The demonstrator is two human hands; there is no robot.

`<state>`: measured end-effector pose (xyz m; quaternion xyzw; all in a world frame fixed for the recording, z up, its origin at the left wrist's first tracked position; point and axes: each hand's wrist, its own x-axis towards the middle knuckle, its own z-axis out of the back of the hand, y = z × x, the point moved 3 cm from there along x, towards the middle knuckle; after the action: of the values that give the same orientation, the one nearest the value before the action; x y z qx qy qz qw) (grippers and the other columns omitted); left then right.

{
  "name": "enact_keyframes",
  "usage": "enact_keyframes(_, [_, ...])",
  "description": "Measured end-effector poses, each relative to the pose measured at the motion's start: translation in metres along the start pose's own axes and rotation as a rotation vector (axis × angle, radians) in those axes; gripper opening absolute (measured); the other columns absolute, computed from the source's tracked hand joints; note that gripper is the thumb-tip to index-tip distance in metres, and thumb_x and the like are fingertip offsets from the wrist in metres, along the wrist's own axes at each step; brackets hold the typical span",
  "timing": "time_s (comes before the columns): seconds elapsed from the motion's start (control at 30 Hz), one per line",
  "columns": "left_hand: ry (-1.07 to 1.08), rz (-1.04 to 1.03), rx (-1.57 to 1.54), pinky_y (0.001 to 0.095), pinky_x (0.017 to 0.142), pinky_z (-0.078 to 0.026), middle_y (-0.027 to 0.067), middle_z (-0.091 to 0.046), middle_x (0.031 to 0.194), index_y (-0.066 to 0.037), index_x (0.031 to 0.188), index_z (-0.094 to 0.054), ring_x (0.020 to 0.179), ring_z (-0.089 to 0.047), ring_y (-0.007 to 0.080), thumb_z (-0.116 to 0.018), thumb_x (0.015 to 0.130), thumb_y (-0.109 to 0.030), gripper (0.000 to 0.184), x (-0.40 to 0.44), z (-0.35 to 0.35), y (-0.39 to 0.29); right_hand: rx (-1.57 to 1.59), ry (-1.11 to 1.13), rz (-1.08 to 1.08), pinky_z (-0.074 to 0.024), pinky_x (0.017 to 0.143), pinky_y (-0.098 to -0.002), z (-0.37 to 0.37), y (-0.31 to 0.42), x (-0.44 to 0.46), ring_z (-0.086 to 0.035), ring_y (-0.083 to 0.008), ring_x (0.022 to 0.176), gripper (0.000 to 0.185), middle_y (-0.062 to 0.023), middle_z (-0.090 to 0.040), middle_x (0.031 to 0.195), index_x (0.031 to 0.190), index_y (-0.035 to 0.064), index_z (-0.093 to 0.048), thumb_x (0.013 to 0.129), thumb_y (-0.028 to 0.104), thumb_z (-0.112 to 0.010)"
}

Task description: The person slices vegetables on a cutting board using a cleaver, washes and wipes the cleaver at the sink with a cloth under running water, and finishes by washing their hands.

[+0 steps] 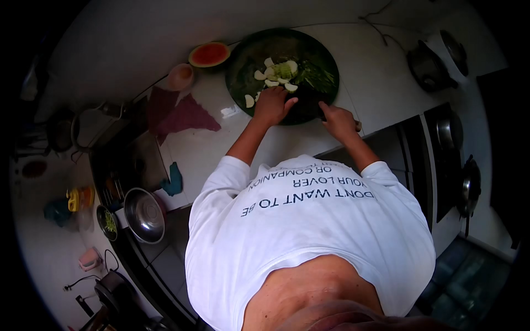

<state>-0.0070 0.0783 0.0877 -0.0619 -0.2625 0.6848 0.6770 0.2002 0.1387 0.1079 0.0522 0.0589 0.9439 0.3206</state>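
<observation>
A large round dark green board lies on the counter with pale, chunky vegetable pieces and a heap of green leafy stalks on it. My left hand rests at the board's near edge. Its fingertips touch or nearly touch the white pieces, and its thumb points out to the right. Right of it, my right hand is closed around a knife. The end of the light handle shows past my fist, while the dark blade is hard to make out against the board.
Behind the board's left side are a cut watermelon half and a pinkish bowl. A maroon cloth lies left of my arm. Farther left stand a metal bowl and a sink. A dark pot sits at right.
</observation>
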Motion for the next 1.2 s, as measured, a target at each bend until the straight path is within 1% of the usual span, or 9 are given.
enact_keyframes(0.2, [0.092,0.093,0.091,0.0442,0.072,-0.045,0.018,-0.062,0.08,-0.003,0.081,-0.065,0.079,-0.059,0.036,-0.045,0.091,-0.04,0.044,0.03,-0.013,0.027,-0.007,0.018,-0.022,-0.0498,0.062,-0.0412,-0.006,0.001,-0.009,-0.063,-0.0285,0.074,0.048,-0.0109,-0.062,0.08,0.115,0.0109,-0.053,0.07,0.015,-0.069])
enact_keyframes(0.33, [0.2,-0.104,-0.175,0.0414,0.081,-0.041,0.0133,-0.061,0.092,-0.007,0.094,-0.065,0.089,-0.057,0.0325,-0.039,0.092,-0.045,0.046,0.011,-0.01,-0.013,-0.007,0.039,-0.062,-0.0497,0.064,-0.0411,0.0,0.004,-0.017,-0.063,-0.0285,0.077,0.048,-0.0111,-0.062,0.08,0.115,0.0108,-0.053,0.07,0.015,-0.068])
enact_keyframes(0.43, [0.145,0.001,-0.126,0.0442,0.087,-0.037,0.0128,-0.059,0.099,-0.008,0.099,-0.064,0.096,-0.055,0.0316,-0.038,0.092,-0.046,0.046,0.016,-0.02,-0.004,-0.003,0.068,-0.096,-0.05,0.066,-0.0409,0.005,0.009,-0.02,-0.063,-0.0288,0.079,0.05,-0.0113,-0.062,0.081,0.116,0.011,-0.053,0.069,0.014,-0.068])
enact_keyframes(0.47, [0.334,0.134,-0.112,0.0474,0.089,-0.034,0.0137,-0.058,0.103,-0.008,0.101,-0.063,0.1,-0.054,0.0313,-0.037,0.092,-0.047,0.048,0.021,-0.016,0.003,0.0,0.083,-0.092,-0.0501,0.067,-0.0407,0.004,0.013,-0.018,-0.063,-0.0289,0.08,0.051,-0.0114,-0.062,0.082,0.117,0.0111,-0.053,0.069,0.014,-0.068])
enact_keyframes(0.53, [0.256,0.169,-0.018,0.0486,0.093,-0.032,0.0127,-0.057,0.108,-0.008,0.104,-0.063,0.105,-0.053,0.0297,-0.036,0.092,-0.048,0.05,0.02,-0.014,0.016,0.017,0.079,-0.099,-0.0501,0.069,-0.0405,0.0,0.013,-0.019,-0.062,-0.0294,0.081,0.055,-0.0118,-0.063,0.086,0.121,0.0124,-0.052,0.068,0.013,-0.069])
enact_keyframes(0.63, [-0.15,0.093,-0.173,0.0501,0.101,-0.025,0.0109,-0.056,0.114,-0.009,0.108,-0.06,0.111,-0.049,0.028,-0.049,0.09,-0.035,0.033,-0.001,0.01,0.028,0.025,0.021,-0.15,-0.0504,0.071,-0.0405,-0.006,0.013,-0.025,-0.063,-0.0314,0.082,0.052,-0.0137,-0.065,0.092,0.119,0.0135,-0.056,0.069,0.013,-0.069])
enact_keyframes(0.87, [-0.717,0.585,-0.34,0.0328,0.078,-0.049,0.0146,-0.066,0.094,-0.001,0.096,-0.064,0.088,-0.063,0.0289,-0.058,0.086,-0.016,0.019,-0.158,0.026,0.074,0.336,0.046,-0.361,-0.0491,0.069,-0.0368,-0.009,0.003,-0.03,-0.065,-0.0276,0.074,0.041,-0.0159,-0.066,0.08,0.114,0.0097,-0.06,0.075,0.021,-0.066])
enact_keyframes(1.03, [-0.796,1.054,-0.218,0.0277,0.072,-0.05,0.011,-0.067,0.089,-0.004,0.099,-0.064,0.081,-0.065,0.0179,-0.057,0.085,-0.01,0.017,-0.331,-0.001,0.059,0.707,0.102,-0.264,-0.0465,0.059,-0.0298,-0.022,0.001,0.008,-0.053,-0.0148,0.055,0.039,-0.0075,-0.059,0.066,0.112,-0.0002,-0.058,0.077,0.015,-0.066])
enact_keyframes(1.2, [-0.856,1.303,-0.065,0.0324,0.074,-0.051,0.0147,-0.066,0.088,-0.004,0.099,-0.064,0.082,-0.065,0.0249,-0.057,0.082,-0.009,0.02,-0.416,0.007,0.018,1.235,0.443,-0.174,-0.04,0.047,-0.0262,-0.019,0.055,0.047,-0.047,-0.0095,0.05,0.017,-0.003,-0.053,0.063,0.09,0.0004,-0.057,0.081,0.014,-0.063])
